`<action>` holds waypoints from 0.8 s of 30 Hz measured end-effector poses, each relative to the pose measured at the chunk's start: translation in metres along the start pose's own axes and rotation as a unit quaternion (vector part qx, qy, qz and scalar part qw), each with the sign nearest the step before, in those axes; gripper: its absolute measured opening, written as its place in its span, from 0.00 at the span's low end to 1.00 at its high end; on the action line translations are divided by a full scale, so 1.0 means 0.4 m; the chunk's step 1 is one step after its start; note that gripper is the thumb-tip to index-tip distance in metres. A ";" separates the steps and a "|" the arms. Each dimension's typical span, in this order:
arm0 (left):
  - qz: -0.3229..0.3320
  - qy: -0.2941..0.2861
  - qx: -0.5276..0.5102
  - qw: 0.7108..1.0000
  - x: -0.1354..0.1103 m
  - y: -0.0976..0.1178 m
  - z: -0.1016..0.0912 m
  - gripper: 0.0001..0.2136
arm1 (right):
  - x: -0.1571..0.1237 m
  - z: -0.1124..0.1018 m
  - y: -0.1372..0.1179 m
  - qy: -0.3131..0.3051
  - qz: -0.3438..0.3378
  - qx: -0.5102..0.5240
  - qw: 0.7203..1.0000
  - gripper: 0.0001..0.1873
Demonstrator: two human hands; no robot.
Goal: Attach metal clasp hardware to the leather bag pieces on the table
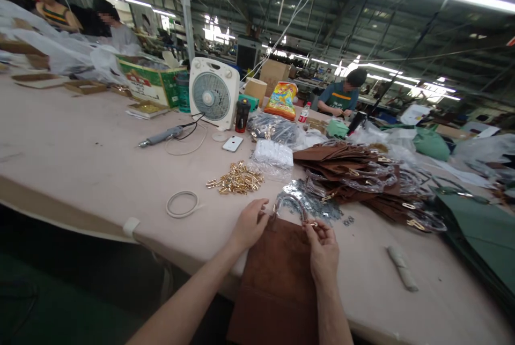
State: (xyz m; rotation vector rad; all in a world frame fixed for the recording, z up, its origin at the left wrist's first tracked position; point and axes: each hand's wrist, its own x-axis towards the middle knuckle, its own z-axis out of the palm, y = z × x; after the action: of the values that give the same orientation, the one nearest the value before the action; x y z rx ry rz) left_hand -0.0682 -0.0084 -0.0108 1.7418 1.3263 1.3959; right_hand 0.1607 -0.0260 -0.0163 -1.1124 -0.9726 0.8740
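Observation:
A brown leather-like bag panel hangs over the table's front edge in front of me, its upper part on the tabletop. At its top a curved handle, seemingly in clear plastic wrap, arches up. My right hand pinches the right end of the handle, where a small gold-coloured fitting shows at the fingertips. My left hand is beside the handle's left end, thumb and fingers curved and apart. Whether its fingertips touch the panel I cannot tell. Past the handle lie many small silver metal pieces.
Gold fittings, a tape roll, a phone, a corded electric screwdriver and a fan lie or stand left and ahead. Stacked brown panels and a grey roll are right. A co-worker works beyond.

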 end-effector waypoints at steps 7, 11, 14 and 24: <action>-0.059 0.043 0.091 0.993 -0.017 0.019 0.022 0.18 | -0.008 -0.053 -0.005 -0.079 -0.022 -0.120 0.989 0.20; -0.134 0.041 0.090 0.986 -0.019 0.044 0.039 0.21 | -0.006 -0.044 -0.002 -0.083 -0.011 -0.095 0.992 0.20; -0.199 0.033 0.021 0.979 -0.001 0.053 0.036 0.26 | 0.000 -0.049 -0.004 -0.079 -0.002 -0.070 0.994 0.21; -0.393 -0.212 -0.512 0.734 0.005 0.109 0.044 0.24 | 0.003 -0.087 -0.003 -0.031 -0.006 -0.033 0.999 0.21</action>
State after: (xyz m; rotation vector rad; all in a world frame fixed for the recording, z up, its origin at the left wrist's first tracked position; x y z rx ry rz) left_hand -0.0362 -0.0200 0.0218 0.5347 0.6186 0.8242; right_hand 0.1938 -0.0357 -0.0203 -1.1391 -1.0650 0.8756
